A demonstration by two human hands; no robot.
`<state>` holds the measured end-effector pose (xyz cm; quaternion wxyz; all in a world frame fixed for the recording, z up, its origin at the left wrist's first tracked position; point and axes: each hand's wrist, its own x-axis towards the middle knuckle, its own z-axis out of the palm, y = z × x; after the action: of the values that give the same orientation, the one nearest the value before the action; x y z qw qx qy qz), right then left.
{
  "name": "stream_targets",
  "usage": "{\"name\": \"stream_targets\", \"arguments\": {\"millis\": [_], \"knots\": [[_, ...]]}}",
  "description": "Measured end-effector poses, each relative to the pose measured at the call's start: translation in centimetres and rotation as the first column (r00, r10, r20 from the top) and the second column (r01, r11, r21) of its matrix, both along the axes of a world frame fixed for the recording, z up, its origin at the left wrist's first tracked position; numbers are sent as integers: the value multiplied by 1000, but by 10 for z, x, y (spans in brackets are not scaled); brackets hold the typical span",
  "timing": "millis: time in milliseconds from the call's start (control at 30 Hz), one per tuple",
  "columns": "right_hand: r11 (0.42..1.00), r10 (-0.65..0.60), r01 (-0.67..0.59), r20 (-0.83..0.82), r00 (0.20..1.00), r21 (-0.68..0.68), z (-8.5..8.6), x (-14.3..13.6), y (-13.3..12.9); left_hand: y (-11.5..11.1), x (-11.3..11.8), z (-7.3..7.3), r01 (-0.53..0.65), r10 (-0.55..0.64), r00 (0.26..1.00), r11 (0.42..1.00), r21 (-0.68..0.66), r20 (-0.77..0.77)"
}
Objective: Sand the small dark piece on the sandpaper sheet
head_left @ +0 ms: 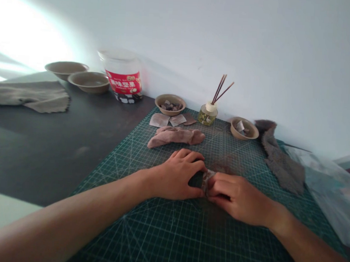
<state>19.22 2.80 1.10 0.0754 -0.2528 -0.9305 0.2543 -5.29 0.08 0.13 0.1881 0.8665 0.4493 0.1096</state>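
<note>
Both hands meet over the green cutting mat (168,233), slightly right of the middle. Between them is a small mottled grey-brown piece (206,180), mostly covered by fingers, so its kind is unclear. The thumb and fingertips of my left hand (175,176) pinch its left side, with a gap inside the curled hand. My right hand (239,196) is closed on its right side, fingers bent and thumb below. Brownish dust marks the mat around the hands. Just beyond my left hand lies a crumpled pinkish-brown cloth (176,137).
Behind the cloth are sandpaper-like squares (159,120), a bowl of small stones (170,107) and a reed diffuser (208,114). Right: a bowl holding scraps (244,131), a dark rag (282,165), a plastic bag (331,192). Left: a tub (123,80), two bowls, a grey cloth (31,94).
</note>
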Motion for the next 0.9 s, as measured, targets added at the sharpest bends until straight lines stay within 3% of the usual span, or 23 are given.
{"name": "stream_targets", "arguments": {"millis": [133,267,433,600,767,900], "knots": [[979,-182,182,-10,983,92,1,1,3,-1,-1,1,-9,9,1000,1000,10,5],[1000,-9,10,16,1000,-19,4,5,1,-1,-1,0,2,-2,1000,1000,8,15],[986,-141,140,-5,990,84,4,8,3,-1,-1,1,-1,1,1000,1000,13,9],[999,28,-28,8,1000,-38,5,7,2,-1,-1,1,5,-5,1000,1000,-3,11],[991,-112,113,-10,994,73,4,9,7,-2,-1,0,-3,3,1000,1000,10,5],[998,58,-58,-13,998,-13,3,7,3,-1,-1,0,5,-5,1000,1000,11,16]]}}
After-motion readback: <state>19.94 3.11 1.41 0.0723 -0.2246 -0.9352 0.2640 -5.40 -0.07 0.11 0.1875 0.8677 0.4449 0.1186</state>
